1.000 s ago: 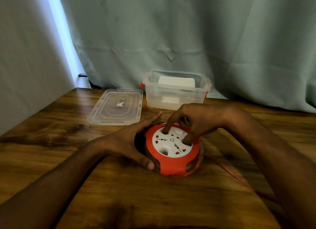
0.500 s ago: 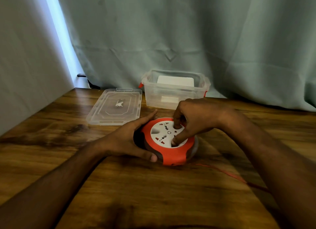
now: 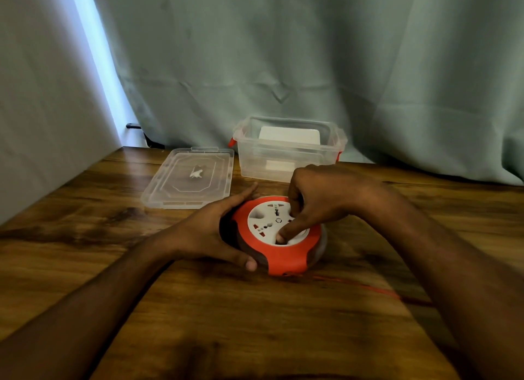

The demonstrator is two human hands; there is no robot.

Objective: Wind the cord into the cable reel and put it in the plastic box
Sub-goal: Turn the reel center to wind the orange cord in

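Observation:
A round red cable reel [image 3: 286,259] with a white socket face lies flat on the wooden table [image 3: 198,323]. My left hand [image 3: 209,232] cups its left side, thumb at the front edge and fingers along the back. My right hand [image 3: 317,204] sits on top, thumb and fingertips curled and pressed into recesses of the white face. A thin red cord [image 3: 368,287] trails from the reel's front to the right and passes under my right forearm. The clear plastic box [image 3: 286,164] stands open just behind the reel, with a white object inside.
The box's clear lid [image 3: 188,178] lies flat to the left of the box. A green curtain hangs along the table's back edge, and a pale wall closes the left side.
My right hand has turned the white face round, its thumb going from the right to the front. The trailing cord has shortened and the reel has shifted slightly away from me.

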